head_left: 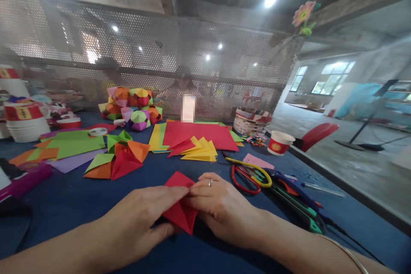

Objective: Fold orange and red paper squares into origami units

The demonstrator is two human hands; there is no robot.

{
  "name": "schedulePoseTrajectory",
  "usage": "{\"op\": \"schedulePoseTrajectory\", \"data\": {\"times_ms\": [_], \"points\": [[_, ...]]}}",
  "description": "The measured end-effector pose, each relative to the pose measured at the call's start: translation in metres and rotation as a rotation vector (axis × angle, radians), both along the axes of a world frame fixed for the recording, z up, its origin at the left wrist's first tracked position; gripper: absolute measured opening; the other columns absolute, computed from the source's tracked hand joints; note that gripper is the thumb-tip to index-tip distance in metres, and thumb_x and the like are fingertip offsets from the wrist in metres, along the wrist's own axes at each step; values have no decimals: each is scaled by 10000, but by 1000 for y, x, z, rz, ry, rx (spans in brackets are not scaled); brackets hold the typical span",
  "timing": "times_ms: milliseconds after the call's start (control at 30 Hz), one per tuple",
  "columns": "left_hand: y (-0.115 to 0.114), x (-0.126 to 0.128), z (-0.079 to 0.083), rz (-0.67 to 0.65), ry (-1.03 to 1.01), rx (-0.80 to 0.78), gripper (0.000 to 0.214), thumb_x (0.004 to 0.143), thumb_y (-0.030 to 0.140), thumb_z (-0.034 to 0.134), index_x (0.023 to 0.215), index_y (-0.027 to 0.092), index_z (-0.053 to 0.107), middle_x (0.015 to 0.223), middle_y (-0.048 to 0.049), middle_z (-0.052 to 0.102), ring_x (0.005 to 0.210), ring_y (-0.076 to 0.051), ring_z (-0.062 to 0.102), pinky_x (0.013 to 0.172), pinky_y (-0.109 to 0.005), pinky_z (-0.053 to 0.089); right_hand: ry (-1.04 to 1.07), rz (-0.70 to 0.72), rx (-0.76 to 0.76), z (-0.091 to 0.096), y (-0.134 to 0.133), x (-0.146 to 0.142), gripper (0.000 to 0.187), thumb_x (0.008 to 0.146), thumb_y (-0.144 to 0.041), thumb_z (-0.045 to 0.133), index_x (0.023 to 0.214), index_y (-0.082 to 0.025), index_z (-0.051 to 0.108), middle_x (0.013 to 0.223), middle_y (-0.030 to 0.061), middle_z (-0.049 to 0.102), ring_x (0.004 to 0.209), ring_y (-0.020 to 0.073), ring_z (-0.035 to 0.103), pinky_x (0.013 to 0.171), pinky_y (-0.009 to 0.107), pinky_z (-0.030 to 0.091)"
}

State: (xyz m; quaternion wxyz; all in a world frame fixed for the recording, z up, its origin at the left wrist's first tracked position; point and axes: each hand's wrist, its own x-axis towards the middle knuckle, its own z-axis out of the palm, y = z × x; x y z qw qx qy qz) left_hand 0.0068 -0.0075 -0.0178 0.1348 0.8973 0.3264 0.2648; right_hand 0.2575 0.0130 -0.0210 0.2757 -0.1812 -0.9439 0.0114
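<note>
A folded piece of red paper [183, 217] is between my two hands, low over the blue tabletop. My left hand [146, 213] grips its left side, fingers laid across the top and thumb below. On the right edge my right hand [221, 207], with a ring on one finger, presses its fingers together against the paper; its thumb is hidden. Just beyond them lie yellow folded paper pieces [202, 150] on a stack of red sheets [205, 132]. To the left sits a part-assembled origami piece [120, 158] in green, orange and red.
Scissors with red and yellow handles [248, 177], a green-and-black tool [298, 205] and a corded blue glue gun [297, 190] lie right. A paper cup [280, 143] and a woven basket [250, 122] stand behind. Finished paper balls [139, 115] and coloured sheets [75, 143] are left.
</note>
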Motion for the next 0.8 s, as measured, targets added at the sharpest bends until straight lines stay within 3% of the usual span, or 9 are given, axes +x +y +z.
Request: {"op": "schedulePoseTrajectory", "data": {"times_ms": [100,233,367,467,533,600,800], "points": [[-4,-2,-8,-3,14,247,328,972,141,549,1149,280,788,1049,-48,860,892,-245,835,790,-277,630,58,26,-50,5,-5,2,242,1001,-85,529,1046,-184,745,1021,84,837,921,191,776,950,358,503],[-13,1,-16,81,-87,316,180,1016,255,596,1097,323,742,920,-3,851,703,-208,802,645,-256,574,87,-48,-185,13,-12,1,234,1050,-194,536,896,-210,712,768,28,768,685,154,675,830,325,494],[-11,10,-11,144,-175,117,183,1029,383,605,1193,346,677,805,36,818,594,-183,758,529,-239,510,131,-225,-278,11,-15,-2,368,1063,-308,574,708,-213,593,637,-8,643,609,140,536,653,275,411],[0,14,-6,209,-184,-11,172,1024,373,571,1144,314,679,592,72,681,449,-148,643,419,-226,412,91,-398,-365,7,-13,-5,354,999,-296,673,678,-211,551,633,-19,627,610,135,517,620,271,358],[6,14,-7,242,-203,-12,175,998,351,591,1145,304,673,569,88,641,414,-130,590,404,-217,385,56,-469,-424,5,-11,-6,337,976,-279,702,682,-210,552,644,-23,631,611,134,512,622,276,341],[8,13,-12,242,-208,-8,181,987,333,607,1155,314,671,654,74,699,474,-128,632,453,-205,426,55,-487,-476,5,-9,-7,312,976,-288,706,702,-212,578,657,-24,642,616,135,519,625,280,338],[-1,3,-33,170,-260,-127,123,951,277,616,877,304,710,749,10,745,575,-170,656,563,-258,482,143,-467,-548,3,-8,-8,250,1003,-315,676,768,-227,667,669,-35,684,622,139,576,647,291,370]]}}
